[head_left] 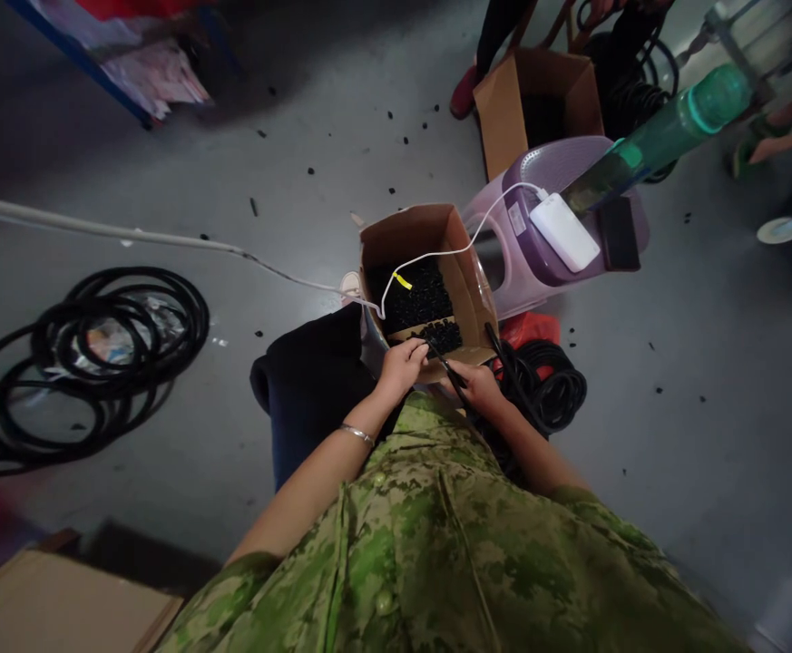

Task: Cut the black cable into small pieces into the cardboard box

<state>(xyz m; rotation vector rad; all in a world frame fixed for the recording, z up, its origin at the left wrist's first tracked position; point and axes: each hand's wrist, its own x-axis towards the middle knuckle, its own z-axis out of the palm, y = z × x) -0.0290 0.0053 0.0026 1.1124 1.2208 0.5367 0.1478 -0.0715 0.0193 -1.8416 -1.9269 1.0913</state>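
In front of my lap stands an open cardboard box (472, 272) with many small black pieces (417, 295) inside. My left hand (404, 365) is closed in a pinch over the box's near edge; what lies between its fingertips is too small to make out. Just to its right, my right hand (475, 386) is closed around a slim, dark, strip-like thing (451, 370). That thing slants up and left toward my left fingertips. Whether it is a tool or a length of black cord, I cannot tell. Beside my right wrist lies a coil of black cord (555, 388).
A white cable (429, 257) crosses the box to a white power bank (564, 232) on a purple stool (535, 168), beside a green bottle (681, 127). More black coils (116, 349) lie at left. A second box (504, 118) and other people are beyond.
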